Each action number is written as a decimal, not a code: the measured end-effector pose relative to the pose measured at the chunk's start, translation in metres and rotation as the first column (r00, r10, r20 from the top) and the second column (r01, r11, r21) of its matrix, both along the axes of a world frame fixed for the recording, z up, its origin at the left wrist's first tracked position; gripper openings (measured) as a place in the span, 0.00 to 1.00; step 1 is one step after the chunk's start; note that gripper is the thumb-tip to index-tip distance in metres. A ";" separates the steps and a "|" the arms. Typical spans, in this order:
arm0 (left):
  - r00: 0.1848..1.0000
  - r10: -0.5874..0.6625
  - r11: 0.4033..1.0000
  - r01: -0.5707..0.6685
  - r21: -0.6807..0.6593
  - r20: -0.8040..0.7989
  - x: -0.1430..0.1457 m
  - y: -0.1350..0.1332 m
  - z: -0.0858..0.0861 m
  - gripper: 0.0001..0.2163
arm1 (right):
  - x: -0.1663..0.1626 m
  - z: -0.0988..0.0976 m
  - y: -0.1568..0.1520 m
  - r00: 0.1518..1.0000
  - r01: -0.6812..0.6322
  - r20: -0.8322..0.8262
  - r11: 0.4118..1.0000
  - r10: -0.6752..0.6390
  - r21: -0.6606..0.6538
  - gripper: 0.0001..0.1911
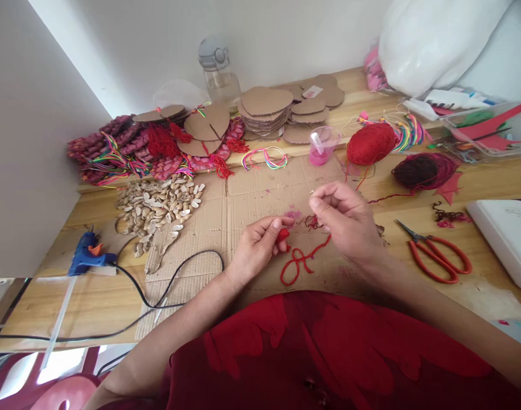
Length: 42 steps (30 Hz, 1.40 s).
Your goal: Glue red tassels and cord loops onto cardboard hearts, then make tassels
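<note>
My left hand [260,245] is closed, with red yarn [283,234] pinched between thumb and fingers. A loose loop of red yarn [291,272] hangs or lies just below, and its strand runs toward my right hand [341,219]. That hand is raised, thumb and forefinger pressed together at a tiny pale tip; what it is I cannot make out. Under both hands lies a stained cardboard sheet [247,199]. Dark red yarn scraps [312,222] rest on it between the hands. Orange-handled scissors [439,259] lie to the right.
A blue glue gun [87,253] with a black cord [179,267] lies left, near peanut shells [161,202]. Behind are cardboard discs [266,102], decorated pieces with red tassels [161,139], a pink-liquid cup [322,149], a bottle [220,74], and yarn balls [371,142]. A white box [505,233] sits right.
</note>
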<state>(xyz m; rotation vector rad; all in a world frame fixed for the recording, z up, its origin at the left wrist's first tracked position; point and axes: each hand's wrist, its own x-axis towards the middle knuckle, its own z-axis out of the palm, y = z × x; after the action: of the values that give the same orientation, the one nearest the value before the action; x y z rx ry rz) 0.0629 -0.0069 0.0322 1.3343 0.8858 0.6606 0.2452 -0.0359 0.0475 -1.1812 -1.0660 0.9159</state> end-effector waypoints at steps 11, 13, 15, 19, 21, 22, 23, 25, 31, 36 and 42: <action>0.989 0.053 0.994 -0.039 -0.100 0.140 0.001 0.003 -0.005 0.24 | -0.007 0.003 0.001 0.978 -0.141 -0.174 0.977 0.113 -0.158 0.09; 0.977 0.073 0.992 -0.049 -0.119 0.202 0.001 0.004 -0.005 0.25 | -0.007 0.004 0.000 0.971 -0.161 -0.207 0.970 0.122 -0.182 0.09; 0.960 0.097 0.983 -0.052 -0.175 0.262 0.000 0.006 -0.005 0.23 | -0.007 0.003 0.001 0.968 -0.180 -0.211 0.964 0.138 -0.194 0.09; 0.933 0.105 0.963 -0.009 -0.269 0.345 0.000 0.009 -0.005 0.20 | -0.006 -0.001 0.002 0.969 -0.192 -0.192 0.961 0.154 -0.200 0.09; 0.932 0.096 0.964 0.000 -0.266 0.349 -0.001 0.010 -0.004 0.24 | -0.006 -0.001 0.003 0.970 -0.197 -0.182 0.958 0.160 -0.209 0.09; 0.935 0.092 0.966 -0.001 -0.257 0.344 -0.001 0.010 -0.004 0.25 | -0.006 -0.001 0.002 0.971 -0.200 -0.176 0.956 0.164 -0.214 0.09; 0.938 0.088 0.969 -0.003 -0.246 0.335 -0.001 0.010 -0.004 0.25 | -0.006 -0.001 0.002 0.971 -0.204 -0.170 0.954 0.169 -0.219 0.08; 0.944 0.087 0.973 -0.013 -0.230 0.317 -0.001 0.010 -0.005 0.22 | -0.006 -0.001 0.002 0.970 -0.215 -0.164 0.950 0.181 -0.224 0.08; 0.951 0.093 0.974 -0.025 -0.225 0.295 0.000 0.010 -0.007 0.14 | -0.007 0.000 0.001 0.969 -0.230 -0.140 0.948 0.202 -0.218 0.07; 0.961 -0.001 0.988 0.044 -0.148 0.278 0.000 0.009 -0.003 0.23 | -0.008 0.002 0.000 0.942 -0.335 -0.107 0.880 0.318 -0.336 0.13; 0.970 -0.111 0.988 0.131 -0.082 0.217 0.000 0.005 -0.001 0.33 | -0.014 0.005 -0.002 0.875 -0.481 -0.214 0.742 0.433 -0.467 0.19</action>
<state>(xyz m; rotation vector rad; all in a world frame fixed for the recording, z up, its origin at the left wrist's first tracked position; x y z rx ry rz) 0.0629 -0.0015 0.0316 1.1965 0.6501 0.6436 0.2316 -0.0376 0.0528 -1.3028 -1.0937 1.7120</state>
